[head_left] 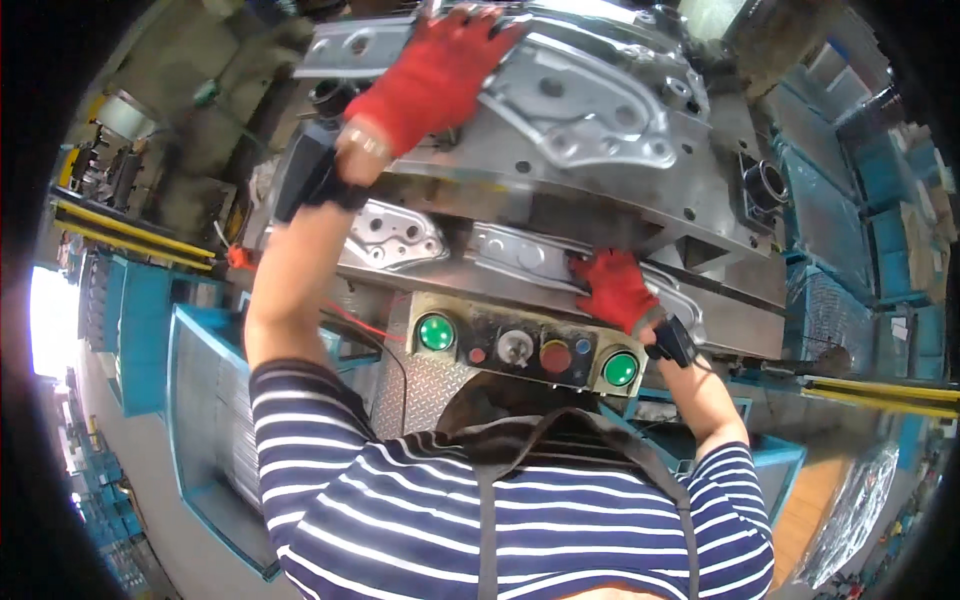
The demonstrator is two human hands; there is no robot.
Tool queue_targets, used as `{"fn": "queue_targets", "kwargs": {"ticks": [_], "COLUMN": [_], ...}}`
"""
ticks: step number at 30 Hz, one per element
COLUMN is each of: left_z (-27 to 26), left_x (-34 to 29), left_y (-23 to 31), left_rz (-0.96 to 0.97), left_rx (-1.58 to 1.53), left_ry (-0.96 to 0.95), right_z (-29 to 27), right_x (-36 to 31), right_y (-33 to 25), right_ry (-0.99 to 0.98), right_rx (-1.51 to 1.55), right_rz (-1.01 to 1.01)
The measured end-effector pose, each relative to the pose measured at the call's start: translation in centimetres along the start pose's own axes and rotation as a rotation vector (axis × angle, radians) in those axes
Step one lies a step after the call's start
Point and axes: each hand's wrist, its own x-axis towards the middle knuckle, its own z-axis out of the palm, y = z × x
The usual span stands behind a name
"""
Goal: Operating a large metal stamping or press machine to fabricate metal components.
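My left hand [430, 80], in a red glove, reaches across a long stamped metal part [585, 105] over the press die at the top. Its fingers are hooked over the part's far edge, where their tips are hard to see. Lower down, my right hand [615, 288], also red-gloved, closes on another stamped part [525, 255] lying along the front ledge; its palm covers the part's middle. Left of that, a third stamped part [395, 238] with several holes rests on the ledge, partly behind my left forearm.
A control box [515, 348] with two green buttons and a red one stands between me and the ledge. Round guide posts [765, 185] rise from the steel die base [690, 190]. Yellow bars [130, 230] run at both sides. A blue-framed bin [215, 440] stands lower left.
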Motion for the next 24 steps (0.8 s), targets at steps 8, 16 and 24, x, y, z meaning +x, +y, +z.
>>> {"fn": "queue_targets", "kwargs": {"ticks": [8,16,24], "left_z": [-1.4,8.8,13.5], "left_x": [-19.6,-28.5,-31.5], "left_y": [-4.8,-4.0,0.6], "left_rz": [-0.268,-0.287,-0.702], "left_rx": [-0.007,-0.096,-0.061], "left_ry": [-0.358,-0.487,-0.223], "right_z": [3.6,3.3,1.0], "right_x": [4.8,2.1,-12.6], "right_y": [-2.7,-3.6,10.4], "right_ry": [-0.152,0.13,0.417], "right_rx": [-0.1,-0.224,0.678], "right_rz": [0.14,0.201,0.87]}}
